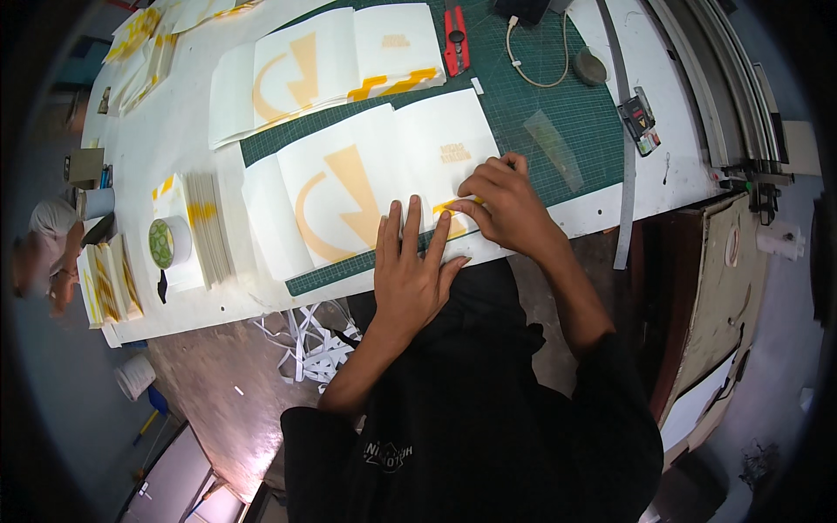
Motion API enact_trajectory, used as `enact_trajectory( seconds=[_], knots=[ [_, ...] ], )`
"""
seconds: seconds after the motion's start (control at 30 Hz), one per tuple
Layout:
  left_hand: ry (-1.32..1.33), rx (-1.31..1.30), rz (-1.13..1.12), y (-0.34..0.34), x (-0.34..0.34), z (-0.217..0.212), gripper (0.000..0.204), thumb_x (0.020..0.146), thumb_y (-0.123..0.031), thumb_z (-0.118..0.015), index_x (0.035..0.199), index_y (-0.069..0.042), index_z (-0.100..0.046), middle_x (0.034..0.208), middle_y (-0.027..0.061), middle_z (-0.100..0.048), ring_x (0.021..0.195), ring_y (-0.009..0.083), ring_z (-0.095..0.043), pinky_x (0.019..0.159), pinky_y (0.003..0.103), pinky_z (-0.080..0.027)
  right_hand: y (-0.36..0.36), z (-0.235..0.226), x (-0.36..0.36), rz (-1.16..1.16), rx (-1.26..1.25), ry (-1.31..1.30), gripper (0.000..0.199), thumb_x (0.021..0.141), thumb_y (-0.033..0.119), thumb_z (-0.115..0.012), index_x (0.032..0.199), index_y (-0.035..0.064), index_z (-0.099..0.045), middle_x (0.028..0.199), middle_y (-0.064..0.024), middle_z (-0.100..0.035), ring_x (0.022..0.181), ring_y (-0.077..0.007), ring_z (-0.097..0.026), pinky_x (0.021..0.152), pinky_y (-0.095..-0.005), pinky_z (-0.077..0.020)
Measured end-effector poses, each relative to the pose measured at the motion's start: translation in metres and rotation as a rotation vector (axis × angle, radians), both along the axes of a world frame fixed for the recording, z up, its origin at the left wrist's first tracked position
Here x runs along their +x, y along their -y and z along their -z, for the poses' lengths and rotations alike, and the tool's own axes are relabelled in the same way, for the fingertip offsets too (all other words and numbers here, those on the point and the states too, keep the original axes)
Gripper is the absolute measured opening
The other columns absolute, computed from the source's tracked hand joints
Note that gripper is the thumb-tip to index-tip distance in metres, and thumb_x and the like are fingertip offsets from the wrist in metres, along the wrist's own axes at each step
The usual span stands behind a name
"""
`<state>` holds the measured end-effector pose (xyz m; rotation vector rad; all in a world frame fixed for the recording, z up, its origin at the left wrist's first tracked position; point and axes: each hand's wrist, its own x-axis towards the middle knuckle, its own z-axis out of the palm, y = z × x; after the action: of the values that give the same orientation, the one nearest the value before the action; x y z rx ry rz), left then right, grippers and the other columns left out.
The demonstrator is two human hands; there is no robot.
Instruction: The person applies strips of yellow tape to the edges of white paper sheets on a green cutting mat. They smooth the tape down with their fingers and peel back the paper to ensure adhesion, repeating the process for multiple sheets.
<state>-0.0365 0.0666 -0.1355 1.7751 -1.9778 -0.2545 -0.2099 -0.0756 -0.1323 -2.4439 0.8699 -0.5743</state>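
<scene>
A white paper sheet with a pale orange print lies creased on the green cutting mat before me. My left hand rests on its near edge, open, fingers spread and palm down. Just to the right, my right hand is closed at the same edge, thumb and curled fingers at a narrow yellow strip of the sheet. The fingers partly hide that strip. Behind lies a similar stack of printed sheets with yellow-striped edges.
A red utility knife, clear strip, round dark object and metal ruler lie right. On the left stand a tape roll and folded paper stack. Paper scraps litter the floor. Another person is far left.
</scene>
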Motion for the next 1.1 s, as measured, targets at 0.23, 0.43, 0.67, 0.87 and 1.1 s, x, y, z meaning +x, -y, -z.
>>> enact_trajectory(
  seconds=[0.23, 0.43, 0.67, 0.87, 1.1],
  knots=[
    [-0.008, -0.008, -0.005, -0.001, 0.000, 0.004, 0.061, 0.094, -0.035, -0.078, 0.148, -0.009, -0.063, 0.162, 0.0305, -0.042, 0.148, 0.0558, -0.039, 0.118, 0.065, -0.036, -0.001, 0.007, 0.000, 0.010, -0.034, 0.026, 0.016, 0.092, 0.019, -0.082, 0.096, 0.0070, -0.073, 0.095, -0.0071, -0.071, 0.098, -0.0249, -0.066, 0.103, -0.0505, -0.0370],
    [-0.013, -0.019, -0.012, -0.001, -0.002, 0.006, 0.061, 0.094, -0.034, -0.079, 0.147, -0.009, -0.063, 0.162, 0.0305, -0.041, 0.149, 0.0553, -0.038, 0.117, 0.066, -0.036, -0.003, 0.006, 0.001, 0.027, -0.071, 0.041, 0.018, 0.089, 0.020, -0.084, 0.094, 0.0070, -0.073, 0.090, -0.0050, -0.069, 0.093, -0.0234, -0.064, 0.100, -0.0475, -0.0375],
    [-0.001, -0.022, -0.038, 0.000, -0.006, 0.008, 0.061, 0.093, -0.033, -0.080, 0.146, -0.008, -0.064, 0.163, 0.0296, -0.041, 0.149, 0.0551, -0.038, 0.118, 0.066, -0.036, -0.006, 0.007, -0.018, 0.179, -0.053, -0.032, 0.020, 0.090, 0.023, -0.084, 0.097, 0.0072, -0.074, 0.097, -0.0067, -0.070, 0.102, -0.0234, -0.062, 0.101, -0.0511, -0.0327],
    [-0.006, -0.018, -0.032, 0.000, -0.005, 0.007, 0.060, 0.093, -0.032, -0.081, 0.146, -0.008, -0.063, 0.162, 0.0291, -0.042, 0.149, 0.0545, -0.038, 0.118, 0.066, -0.035, -0.005, 0.002, -0.037, 0.335, 0.065, -0.008, 0.016, 0.087, 0.020, -0.085, 0.094, 0.0088, -0.075, 0.092, -0.0050, -0.070, 0.095, -0.0232, -0.062, 0.100, -0.0485, -0.0305],
    [0.059, -0.057, -0.055, 0.010, -0.005, -0.008, 0.045, 0.091, -0.028, -0.083, 0.129, -0.007, -0.074, 0.147, 0.0241, -0.054, 0.135, 0.0457, -0.050, 0.110, 0.056, -0.041, -0.001, 0.005, -0.054, 0.430, 0.012, 0.019, 0.014, 0.087, 0.016, -0.085, 0.095, 0.0090, -0.075, 0.087, -0.0016, -0.069, 0.091, -0.0217, -0.061, 0.096, -0.0462, -0.0308]
  ],
)
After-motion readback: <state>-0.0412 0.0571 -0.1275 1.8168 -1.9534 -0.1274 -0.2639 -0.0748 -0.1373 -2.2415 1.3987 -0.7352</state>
